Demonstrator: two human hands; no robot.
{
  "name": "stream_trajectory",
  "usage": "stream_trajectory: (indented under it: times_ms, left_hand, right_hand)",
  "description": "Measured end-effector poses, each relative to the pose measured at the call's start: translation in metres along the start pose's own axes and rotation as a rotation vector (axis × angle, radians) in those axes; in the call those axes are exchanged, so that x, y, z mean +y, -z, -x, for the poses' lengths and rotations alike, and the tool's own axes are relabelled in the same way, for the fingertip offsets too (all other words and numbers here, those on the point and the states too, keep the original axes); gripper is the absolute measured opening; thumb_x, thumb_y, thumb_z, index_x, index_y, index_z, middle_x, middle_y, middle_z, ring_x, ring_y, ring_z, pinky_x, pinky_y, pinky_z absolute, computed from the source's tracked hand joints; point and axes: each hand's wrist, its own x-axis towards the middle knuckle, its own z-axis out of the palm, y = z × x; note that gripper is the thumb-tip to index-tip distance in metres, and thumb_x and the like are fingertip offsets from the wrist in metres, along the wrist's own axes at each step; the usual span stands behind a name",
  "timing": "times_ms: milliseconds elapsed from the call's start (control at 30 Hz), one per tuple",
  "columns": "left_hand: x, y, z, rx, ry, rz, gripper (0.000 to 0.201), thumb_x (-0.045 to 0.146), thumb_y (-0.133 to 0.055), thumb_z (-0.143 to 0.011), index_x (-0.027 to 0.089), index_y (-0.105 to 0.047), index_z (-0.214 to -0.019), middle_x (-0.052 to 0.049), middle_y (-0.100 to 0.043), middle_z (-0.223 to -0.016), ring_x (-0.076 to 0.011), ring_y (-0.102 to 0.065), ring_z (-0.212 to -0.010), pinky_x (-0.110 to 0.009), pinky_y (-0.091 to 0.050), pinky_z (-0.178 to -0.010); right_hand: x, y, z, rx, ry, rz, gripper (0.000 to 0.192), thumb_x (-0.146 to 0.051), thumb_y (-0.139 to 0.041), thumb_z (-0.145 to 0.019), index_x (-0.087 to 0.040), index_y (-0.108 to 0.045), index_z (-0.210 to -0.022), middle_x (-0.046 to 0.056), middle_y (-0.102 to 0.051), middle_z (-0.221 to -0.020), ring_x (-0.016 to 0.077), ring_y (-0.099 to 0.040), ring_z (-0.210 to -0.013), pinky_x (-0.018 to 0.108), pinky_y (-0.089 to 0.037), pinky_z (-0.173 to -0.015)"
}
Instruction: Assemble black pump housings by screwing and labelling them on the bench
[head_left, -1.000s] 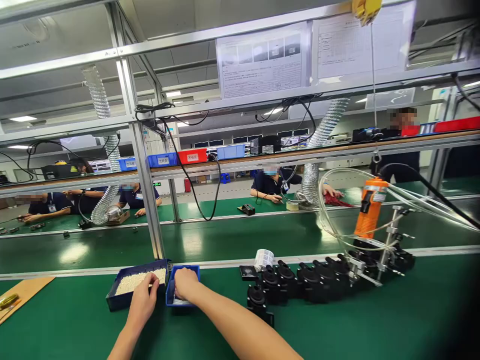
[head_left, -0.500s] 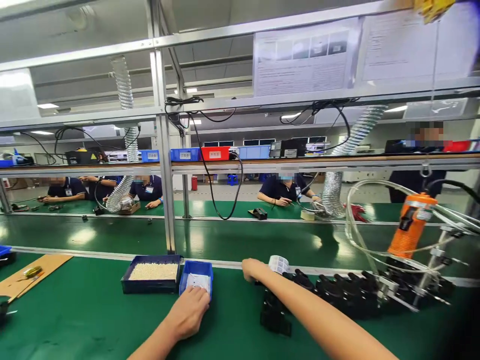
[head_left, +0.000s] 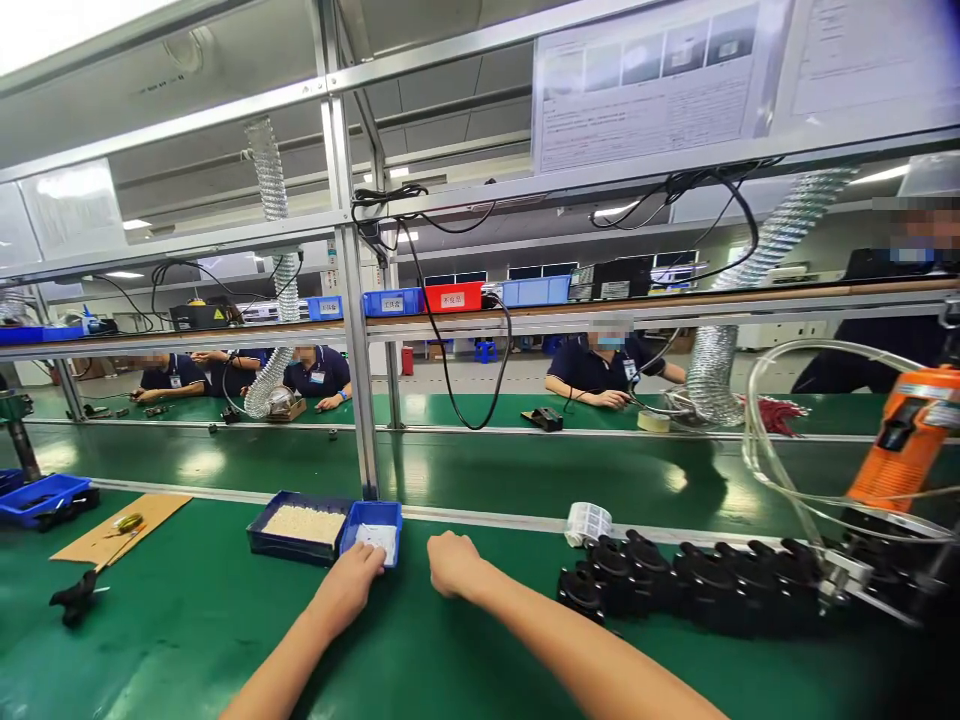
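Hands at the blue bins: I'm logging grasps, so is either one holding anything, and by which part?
It cannot be told. The left hand rests its fingers on the small blue bin's front edge. The right hand is a closed fist on the green table; its contents are hidden.

A green surface (head_left: 187,640) stretches wide under an aluminium frame (head_left: 352,330). Strip lights (head_left: 124,224) glow on the ceiling, ribbed ducts (head_left: 274,230) hang down, black cables (head_left: 442,350) loop from the shelf (head_left: 525,318), and paper sheets (head_left: 645,85) are clipped overhead. Beyond, a second green bench (head_left: 465,410).
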Motion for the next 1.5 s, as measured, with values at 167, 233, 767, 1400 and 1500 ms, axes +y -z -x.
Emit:
stream_trajectory:
  times_ms: [167,233,767,1400,1500]
  left_hand:
    - [0.011,0.029,0.017,0.209,0.076,0.223,0.021,0.024,-0.048,-0.102,0.022,-0.066,-0.091,-0.012,-0.070,-0.107,-0.0281,-0.064,-0.104,-0.040,-0.052,-0.095]
    - [0.036,0.026,0.020,0.250,0.132,0.340,0.023,0.033,-0.051,-0.104,0.022,-0.068,-0.093,-0.009,-0.072,-0.095,-0.0259,-0.067,-0.092,-0.037,-0.055,-0.086]
    - [0.113,-0.047,0.012,0.184,0.398,1.087,0.062,0.043,-0.089,-0.080,0.022,-0.067,-0.134,-0.006,-0.086,-0.093,-0.0206,-0.081,-0.086,-0.028,-0.066,-0.085]
    - [0.108,-0.045,0.014,0.220,0.009,0.606,0.044,0.029,-0.076,-0.096,0.033,-0.066,-0.139,0.001,-0.087,-0.090,-0.0217,-0.084,-0.083,-0.035,-0.068,-0.088]
    - [0.115,-0.043,0.013,0.181,-0.101,0.476,0.036,0.030,-0.071,-0.099,0.032,-0.069,-0.136,-0.002,-0.088,-0.093,-0.0242,-0.083,-0.083,-0.038,-0.068,-0.084]
  right_hand:
    - [0.004,0.001,0.032,0.202,0.153,-0.295,0.019,-0.028,-0.058,-0.108,-0.018,-0.075,-0.108,0.007,-0.077,-0.106,0.0244,-0.071,-0.108,0.038,-0.053,-0.099]
    - [0.016,-0.006,0.052,0.248,0.212,-0.442,0.024,-0.034,-0.056,-0.108,-0.020,-0.077,-0.105,0.003,-0.077,-0.088,0.0205,-0.073,-0.085,0.028,-0.055,-0.080]
    - [0.066,-0.062,0.113,0.187,0.106,-1.373,0.047,-0.051,-0.079,-0.086,-0.016,-0.079,-0.117,0.009,-0.081,-0.091,0.0242,-0.073,-0.080,0.034,-0.058,-0.074]
    - [0.059,-0.054,0.113,0.266,0.163,-1.011,0.020,-0.028,-0.069,-0.088,-0.020,-0.084,-0.079,0.003,-0.075,-0.074,0.0180,-0.065,-0.068,0.026,-0.046,-0.064]
    - [0.065,-0.051,0.113,0.204,0.223,-0.976,0.025,-0.033,-0.065,-0.090,-0.021,-0.084,-0.078,0.004,-0.075,-0.074,0.0200,-0.067,-0.070,0.028,-0.050,-0.066]
